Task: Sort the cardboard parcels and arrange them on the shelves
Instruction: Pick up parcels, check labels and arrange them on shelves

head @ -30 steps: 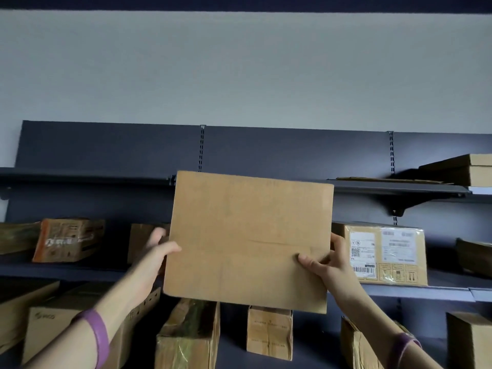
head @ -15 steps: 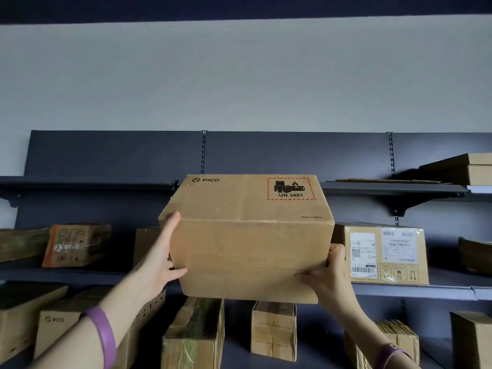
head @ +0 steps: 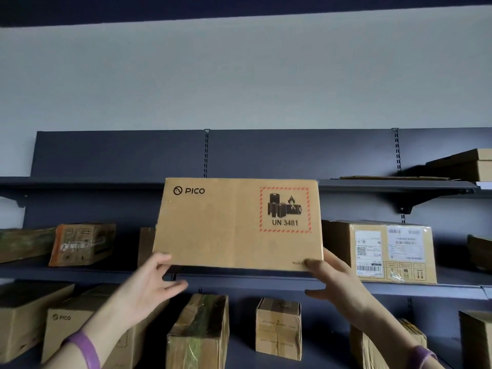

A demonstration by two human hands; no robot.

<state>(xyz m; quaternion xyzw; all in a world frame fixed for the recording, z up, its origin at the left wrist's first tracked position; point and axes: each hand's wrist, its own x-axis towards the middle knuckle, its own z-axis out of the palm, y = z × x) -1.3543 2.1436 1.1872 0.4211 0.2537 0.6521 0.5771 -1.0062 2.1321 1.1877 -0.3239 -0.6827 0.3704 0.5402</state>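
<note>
1. Left hand: spread, fingertips against the lower left corner of the PICO box, thumb out beneath it. It works as a prop, not a clamp.
2. Right hand: fingers curled over the lower right corner. I judge it takes most of the grip.
3. PICO box: held in the air before the shelving. Its printed face and battery warning mark are turned to me, likely so I can read them for sorting.
4. Top shelf: front edge level with the box's upper edge. It is probably the destination, and the box must rise to clear it.
5. Middle shelf: behind and below. It carries a labelled parcel just beside my right hand and an orange-printed parcel well to the left.
</note>
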